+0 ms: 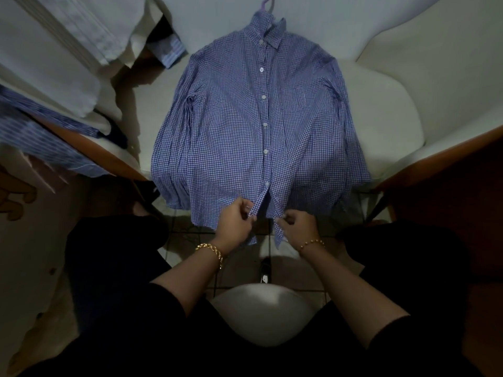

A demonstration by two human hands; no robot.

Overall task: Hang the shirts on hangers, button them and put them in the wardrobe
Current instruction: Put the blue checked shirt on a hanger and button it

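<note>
quick count: 1 checked shirt (231, 126), 1 purple hanger (272, 6), 6 white buttons (263, 97) showing, left hand (235, 221) + right hand (296, 225), 2 gold bracelets (209, 250)

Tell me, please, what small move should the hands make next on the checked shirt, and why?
Probably bring the two edges together and button them there. The checked shirt is buttoned down most of its front but gapes at the bottom, where the left hand and the right hand each pinch one edge.

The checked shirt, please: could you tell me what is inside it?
A purple hanger: only its hook shows above the collar of the checked shirt. The fabric covers the rest of it, so that part cannot be seen.
</note>
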